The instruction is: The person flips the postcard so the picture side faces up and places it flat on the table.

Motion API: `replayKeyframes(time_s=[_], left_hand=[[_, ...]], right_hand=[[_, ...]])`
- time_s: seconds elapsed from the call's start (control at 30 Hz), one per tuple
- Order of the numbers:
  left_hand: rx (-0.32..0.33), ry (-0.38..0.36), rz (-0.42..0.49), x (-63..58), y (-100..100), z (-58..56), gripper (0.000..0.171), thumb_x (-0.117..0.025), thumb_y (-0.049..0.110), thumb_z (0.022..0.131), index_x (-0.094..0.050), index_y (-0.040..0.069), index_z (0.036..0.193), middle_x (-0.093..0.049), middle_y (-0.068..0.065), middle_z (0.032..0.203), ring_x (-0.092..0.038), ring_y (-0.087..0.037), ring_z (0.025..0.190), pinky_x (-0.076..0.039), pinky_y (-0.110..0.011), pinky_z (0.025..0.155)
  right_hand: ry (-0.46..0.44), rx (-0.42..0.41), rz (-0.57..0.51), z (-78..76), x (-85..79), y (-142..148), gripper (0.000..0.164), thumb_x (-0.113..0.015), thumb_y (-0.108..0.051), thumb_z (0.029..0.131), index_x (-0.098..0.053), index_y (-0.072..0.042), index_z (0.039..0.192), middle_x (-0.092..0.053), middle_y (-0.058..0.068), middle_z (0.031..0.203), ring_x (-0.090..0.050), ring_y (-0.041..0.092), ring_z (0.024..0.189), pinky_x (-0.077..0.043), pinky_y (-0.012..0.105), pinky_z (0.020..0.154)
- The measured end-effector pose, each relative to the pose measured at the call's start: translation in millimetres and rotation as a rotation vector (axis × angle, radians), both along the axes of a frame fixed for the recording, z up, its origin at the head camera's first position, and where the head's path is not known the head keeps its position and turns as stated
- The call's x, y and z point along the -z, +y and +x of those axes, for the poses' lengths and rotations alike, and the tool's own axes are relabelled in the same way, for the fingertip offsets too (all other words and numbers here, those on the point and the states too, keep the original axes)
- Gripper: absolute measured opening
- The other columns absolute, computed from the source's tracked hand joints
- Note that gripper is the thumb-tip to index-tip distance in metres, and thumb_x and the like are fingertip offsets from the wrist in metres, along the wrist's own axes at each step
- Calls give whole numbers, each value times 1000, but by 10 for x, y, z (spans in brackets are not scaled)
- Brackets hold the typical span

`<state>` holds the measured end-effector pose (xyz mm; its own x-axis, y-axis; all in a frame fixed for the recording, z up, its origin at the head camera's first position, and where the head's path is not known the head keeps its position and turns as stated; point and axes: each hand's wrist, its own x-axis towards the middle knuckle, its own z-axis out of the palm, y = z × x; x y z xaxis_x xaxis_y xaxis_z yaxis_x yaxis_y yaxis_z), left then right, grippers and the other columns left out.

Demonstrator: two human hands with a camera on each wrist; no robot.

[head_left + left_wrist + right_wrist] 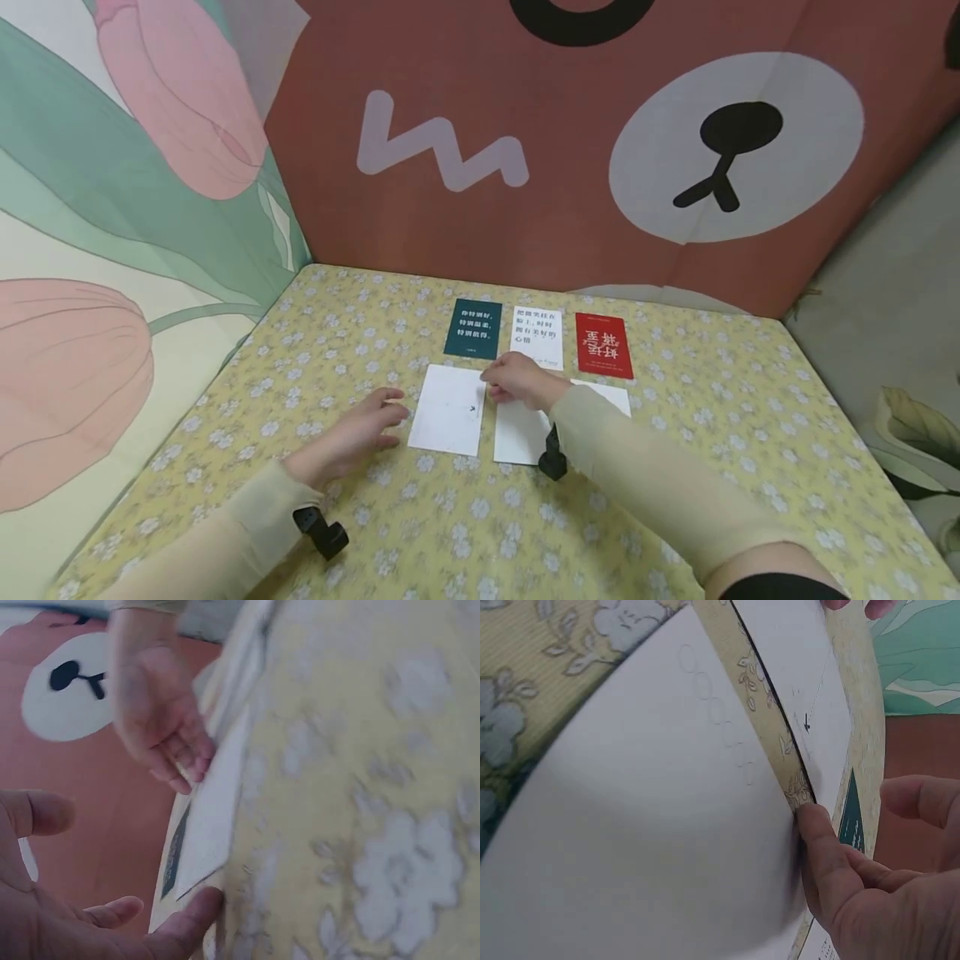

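Note:
A blank-looking white card with a small dark mark lies flat in the middle of the table. My right hand rests its fingertips at that card's upper right edge; in the right wrist view the fingers extend to the edge and the thumb stands apart. Under the right wrist is a second white card, partly covered by the hand and sleeve. My left hand hovers just left of the first card, fingers spread and relaxed, holding nothing.
Behind lie a dark green card, a white card with printed text and a red card. More white card shows past the right sleeve. A yellow floral cloth covers the table; patterned panels enclose the back and sides.

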<state>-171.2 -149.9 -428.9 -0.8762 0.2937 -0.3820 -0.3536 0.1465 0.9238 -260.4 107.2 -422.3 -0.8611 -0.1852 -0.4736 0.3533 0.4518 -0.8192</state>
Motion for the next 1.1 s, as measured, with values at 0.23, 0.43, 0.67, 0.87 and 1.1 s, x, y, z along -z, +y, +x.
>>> replayKeyframes(time_s=[0.23, 0.43, 0.67, 0.87, 1.1], left_hand=[[49, 64, -162, 20, 121, -21, 57, -55, 18, 105, -33, -7, 152, -42, -30, 144, -53, -44, 127, -46, -53, 105], [81, 91, -206, 21, 175, -31, 61, -59, 19, 103, -34, -9, 151, -42, -30, 146, -55, -43, 125, -46, -53, 105], [81, 41, -140, 53, 127, -31, 57, -55, 18, 104, -33, -9, 149, -35, -33, 151, -54, -47, 126, -38, -58, 110], [76, 54, -149, 67, 135, -51, 58, -56, 16, 103, -34, -13, 148, -40, -31, 147, -56, -41, 122, -42, -55, 108], [55, 37, -157, 65, 163, -41, 60, -59, 15, 102, -35, -13, 149, -40, -30, 145, -55, -39, 122, -42, -54, 108]], right_hand=[[25, -35, 96, -32, -53, -87, 25, -67, -9, 100, -59, 6, 118, -55, 8, 87, -56, 16, 74, -56, 31, 75], [52, -44, 215, -15, -30, -186, 54, -74, -10, 95, -52, 9, 140, -61, 20, 125, -64, 19, 83, -59, 30, 74], [44, 2, 231, -33, 2, -262, 52, -76, -7, 93, -54, 9, 136, -65, 17, 108, -67, 18, 70, -60, 29, 68], [32, 12, 247, -85, 34, -267, 27, -75, -7, 94, -65, 6, 115, -63, 9, 83, -61, 13, 58, -57, 26, 61], [33, 53, 107, -38, 30, -260, 47, -69, 7, 93, -55, 8, 138, -63, 18, 110, -63, 16, 71, -59, 27, 68]])
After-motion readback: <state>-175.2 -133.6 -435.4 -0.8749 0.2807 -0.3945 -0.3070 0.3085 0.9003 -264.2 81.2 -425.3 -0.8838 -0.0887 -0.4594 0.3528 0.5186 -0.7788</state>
